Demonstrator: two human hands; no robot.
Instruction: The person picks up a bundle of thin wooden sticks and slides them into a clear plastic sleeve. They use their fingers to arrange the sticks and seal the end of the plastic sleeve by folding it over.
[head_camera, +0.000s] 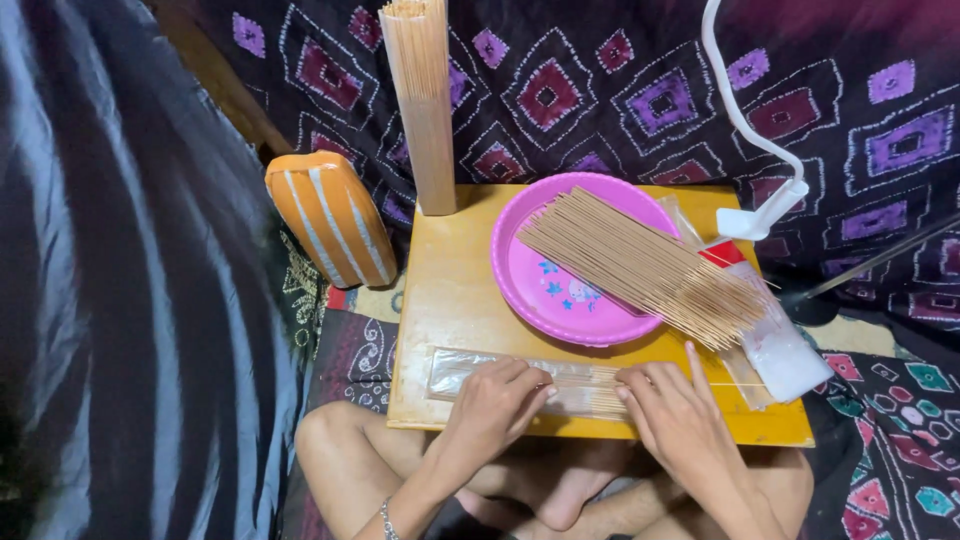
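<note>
Pressing down at the yellow board's six o'clock edge, left hand curled over a clear sleeve, right hand pinching thin sticks at its mouth, pink plate with loose sticks at twelve o'clock.

A thin bundle of pale sticks lies flat along my tabletop's near edge, half slid inside a long clear plastic sleeve lying lengthwise.

left hand fingers curled | right hand palm down, index extended
</note>
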